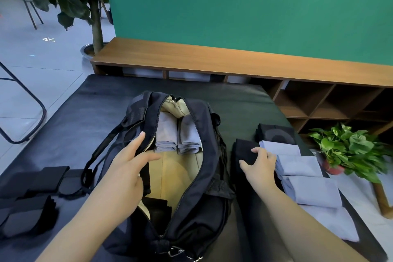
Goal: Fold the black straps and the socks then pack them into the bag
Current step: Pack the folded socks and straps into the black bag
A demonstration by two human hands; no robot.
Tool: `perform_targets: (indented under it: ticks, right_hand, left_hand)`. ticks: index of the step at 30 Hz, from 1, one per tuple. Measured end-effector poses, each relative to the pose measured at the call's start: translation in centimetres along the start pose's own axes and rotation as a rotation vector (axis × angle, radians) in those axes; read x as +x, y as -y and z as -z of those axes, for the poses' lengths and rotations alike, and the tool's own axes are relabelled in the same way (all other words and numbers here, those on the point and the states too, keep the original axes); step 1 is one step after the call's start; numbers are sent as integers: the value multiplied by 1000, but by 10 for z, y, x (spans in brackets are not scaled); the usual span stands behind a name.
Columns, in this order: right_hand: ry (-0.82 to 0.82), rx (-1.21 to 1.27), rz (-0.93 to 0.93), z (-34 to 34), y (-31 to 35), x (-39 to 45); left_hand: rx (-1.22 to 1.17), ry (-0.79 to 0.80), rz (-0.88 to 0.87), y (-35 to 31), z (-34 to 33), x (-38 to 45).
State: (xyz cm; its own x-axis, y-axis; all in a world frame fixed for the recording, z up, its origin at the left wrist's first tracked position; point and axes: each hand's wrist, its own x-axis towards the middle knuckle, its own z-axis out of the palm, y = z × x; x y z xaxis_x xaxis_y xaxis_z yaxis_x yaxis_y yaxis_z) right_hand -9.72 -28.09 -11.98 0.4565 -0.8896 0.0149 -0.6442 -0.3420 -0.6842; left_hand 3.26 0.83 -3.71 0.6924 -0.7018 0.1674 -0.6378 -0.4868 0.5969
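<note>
Left hand (127, 161) spread wide over the near-left rim of the open bag (204, 198), fingers straight, index tip touching the zipper edge, holding nothing. Right hand (260, 165) laid on a folded black piece (244, 151) just right of the bag, fingers bent over its top edge; whether pinching or merely pressing, cannot tell. Nearest on the left, folded black straps (29, 198) stacked on the dark table (89, 100), apart from the bag, one loose bag strap (95, 155) trailing toward them. On the right, folded pale blue socks (306, 176) in a row running along the table's right edge, touching one another, with a dark folded stack (276, 134) behind. Inside the bag, tan lining bare in the middle, two folded grey-blue socks (176, 134) side by side at the far end, something black at the near end. Beyond the table, a low wooden shelf (234, 59), a potted plant (348, 151) off the right edge, a tree trunk (96, 27) far left.
</note>
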Motion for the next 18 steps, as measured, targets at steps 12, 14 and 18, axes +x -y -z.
perform_targets:
  ticks: [12, 14, 18]
  right_hand:
    - [203, -15, -118, -4, 3, -3]
    - [192, 17, -109, -3, 3, -5]
    - [134, 70, -59, 0, 7, -16]
  left_hand:
    - [-24, -1, 34, 1, 2, 0]
    - [-27, 0, 31, 0, 2, 0]
    - [-16, 17, 32, 0, 5, -1]
